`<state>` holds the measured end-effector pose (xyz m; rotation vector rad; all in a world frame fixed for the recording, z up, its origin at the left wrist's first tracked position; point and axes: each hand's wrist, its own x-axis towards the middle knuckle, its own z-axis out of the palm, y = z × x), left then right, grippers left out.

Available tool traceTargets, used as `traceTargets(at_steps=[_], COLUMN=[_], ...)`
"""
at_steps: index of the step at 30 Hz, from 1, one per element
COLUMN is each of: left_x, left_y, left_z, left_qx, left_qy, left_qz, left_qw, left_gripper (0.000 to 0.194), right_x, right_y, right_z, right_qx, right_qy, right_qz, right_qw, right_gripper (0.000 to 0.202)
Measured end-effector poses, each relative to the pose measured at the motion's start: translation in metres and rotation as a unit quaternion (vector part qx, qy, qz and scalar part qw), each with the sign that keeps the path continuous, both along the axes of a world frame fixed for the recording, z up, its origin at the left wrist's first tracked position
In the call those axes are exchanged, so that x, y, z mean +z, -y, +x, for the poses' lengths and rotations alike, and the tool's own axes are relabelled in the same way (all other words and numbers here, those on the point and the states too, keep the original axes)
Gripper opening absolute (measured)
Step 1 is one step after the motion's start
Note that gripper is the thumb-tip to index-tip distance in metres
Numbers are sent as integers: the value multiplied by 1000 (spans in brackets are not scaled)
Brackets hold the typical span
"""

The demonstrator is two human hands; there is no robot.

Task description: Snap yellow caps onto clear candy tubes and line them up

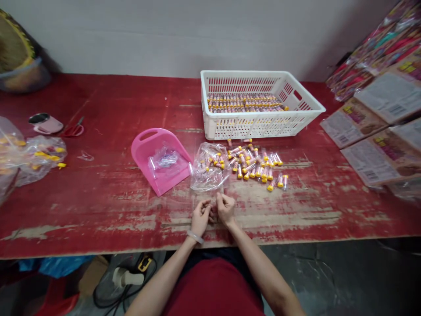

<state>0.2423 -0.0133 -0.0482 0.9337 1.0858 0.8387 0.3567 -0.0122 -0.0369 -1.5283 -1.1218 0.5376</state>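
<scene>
My left hand (pixel 201 216), with a pale bangle at its wrist, is closed near the table's front edge. Beside it, my right hand (pixel 226 208) has its fingers curled together at the neck of a clear plastic bag (pixel 210 180). What either hand pinches is too small to make out. Several small tubes with yellow caps lie inside the bag. Loose yellow-capped tubes (pixel 253 166) are heaped to the right of it. On the left, a pink scoop tray (pixel 148 153) holds crumpled clear plastic (pixel 166 160).
Behind the tubes, a white basket (pixel 259 125) holds rows of tubes. Packed boxes (pixel 381 131) stand at the right. A pink mug (pixel 49 123), red scissors (pixel 76 130) and filled bags (pixel 39 158) are on the left of the red table (pixel 108 105).
</scene>
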Motion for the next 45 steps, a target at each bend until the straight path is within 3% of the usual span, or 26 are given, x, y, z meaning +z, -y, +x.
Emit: traceTargets(at_steps=[5, 11, 14, 17, 20, 23, 27, 31, 38, 45], left_x=[-3, -7, -8, -10, -9, -5, -3, -4, -4, 0], left_y=[0, 2, 2, 2, 2, 3, 3, 4, 5, 5], left_z=[-1, -1, -1, -1, -1, -2, -3, -3, -4, -2], left_qx=[-12, -8, -14, -16, -17, -21, -34, -36, -25, -19], left_qy=[-3, 5, 0, 2, 3, -5, -4, 4, 10, 13], left_qz=[-8, -9, -7, -6, -2, 6, 10, 13, 8, 6], left_qw=[1000, 1000, 1000, 1000, 1000, 1000, 999, 999, 1000, 1000], left_gripper=[49, 48, 47, 47, 47, 45, 45, 45, 43, 47], right_x=[0, 19, 24, 24, 22, 18, 13, 11, 7, 6], right_y=[-4, 10, 10, 2, -4, -3, 3, 8, 16, 26], right_z=[8, 27, 28, 28, 31, 32, 28, 21, 21, 31], right_qx=[-21, -50, -59, -51, 0, 23, 0, 21, 12, 21], right_qy=[-48, -75, -140, -329, -494, -551, -582, -558, -436, -434], right_qz=[-33, -45, -49, -31, -18, -27, -49, -54, -97, -97], right_qw=[998, 995, 987, 942, 869, 834, 812, 828, 895, 895], right_gripper=[49, 43, 31, 14, 21, 27, 34, 35, 45, 43])
